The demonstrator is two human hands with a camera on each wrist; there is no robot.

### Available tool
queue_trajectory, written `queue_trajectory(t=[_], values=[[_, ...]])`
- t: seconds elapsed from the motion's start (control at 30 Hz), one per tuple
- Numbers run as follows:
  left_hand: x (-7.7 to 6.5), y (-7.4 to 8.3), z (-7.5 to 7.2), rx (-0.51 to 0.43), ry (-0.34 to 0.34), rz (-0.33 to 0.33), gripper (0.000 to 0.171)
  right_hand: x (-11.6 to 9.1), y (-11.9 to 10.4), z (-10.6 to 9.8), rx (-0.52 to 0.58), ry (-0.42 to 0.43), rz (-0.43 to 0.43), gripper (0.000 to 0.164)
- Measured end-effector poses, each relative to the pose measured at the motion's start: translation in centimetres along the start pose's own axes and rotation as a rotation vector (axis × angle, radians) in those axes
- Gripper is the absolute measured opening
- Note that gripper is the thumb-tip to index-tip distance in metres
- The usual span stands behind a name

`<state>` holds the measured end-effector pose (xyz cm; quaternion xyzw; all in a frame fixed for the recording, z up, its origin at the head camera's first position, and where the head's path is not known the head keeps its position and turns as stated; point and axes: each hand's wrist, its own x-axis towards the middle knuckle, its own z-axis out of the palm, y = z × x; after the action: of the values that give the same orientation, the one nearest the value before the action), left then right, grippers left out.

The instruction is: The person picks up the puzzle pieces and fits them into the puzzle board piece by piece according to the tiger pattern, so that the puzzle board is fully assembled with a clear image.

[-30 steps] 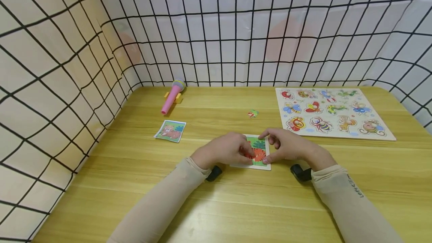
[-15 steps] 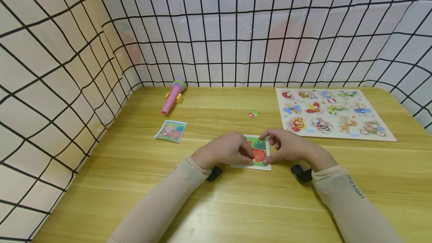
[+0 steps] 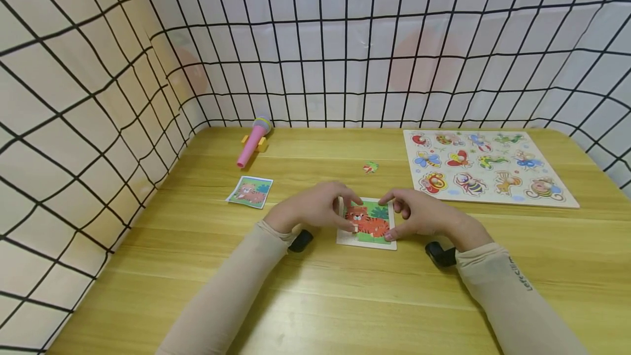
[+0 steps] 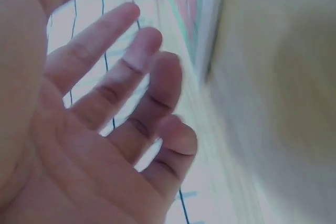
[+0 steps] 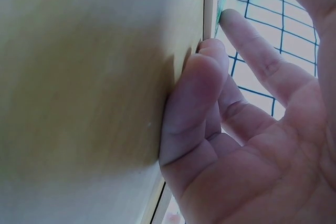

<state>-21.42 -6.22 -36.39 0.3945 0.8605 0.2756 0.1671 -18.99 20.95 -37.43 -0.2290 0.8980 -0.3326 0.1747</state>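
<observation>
A small tiger jigsaw puzzle point(image 3: 372, 227) in a pale frame lies flat on the table, in the middle of the head view. My right hand point(image 3: 421, 213) steadies its right side, index fingertip near the upper corner and thumb at the lower right edge. In the right wrist view the other fingers are curled beside the frame point(image 5: 211, 9). My left hand point(image 3: 320, 205) hovers at the puzzle's left side, thumb and index apart over it. Loosely bent fingers point(image 4: 165, 80) with nothing in them show in the left wrist view.
Beyond the puzzle lies a loose red-and-green puzzle piece point(image 3: 371, 167). A tiger picture card point(image 3: 250, 191) lies to the left, below a pink toy microphone point(image 3: 252, 145) with yellow blocks point(image 3: 262, 144). A wooden insect peg board point(image 3: 483, 166) lies at back right. Black netting point(image 3: 335, 43) surrounds the table.
My left hand has drawn back to the left and its thumb and index have spread, uncovering the tiger's head. The right hand and the puzzle stay in place.
</observation>
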Motion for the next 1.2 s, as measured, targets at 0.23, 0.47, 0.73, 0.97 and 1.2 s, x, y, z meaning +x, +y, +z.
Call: queue_trajectory(t=[0.23,0.47,0.73,0.97,1.2], values=[[-0.9,-2.2,-0.7,-0.043,-0.059,-0.089,0.091,-0.2,-0.1,0.0,0.005,-0.002,0.008,0.066],[-1.1,-2.7,-0.4,-0.102,-0.072,-0.125,0.099,-0.2,-0.3,0.0,0.004,-0.003,0.005,0.066],[-1.3,-3.2,0.0,-0.151,-0.055,-0.162,0.104,0.2,-0.1,0.0,-0.004,-0.008,0.012,0.064],[-1.3,-3.0,0.0,-0.140,-0.053,-0.172,0.104,0.1,-0.1,-0.6,-0.011,-0.030,0.017,0.062],[-1.3,-2.8,0.1,-0.156,-0.051,-0.180,0.101,1.1,-0.4,-1.9,0.058,0.007,0.103,0.053]])
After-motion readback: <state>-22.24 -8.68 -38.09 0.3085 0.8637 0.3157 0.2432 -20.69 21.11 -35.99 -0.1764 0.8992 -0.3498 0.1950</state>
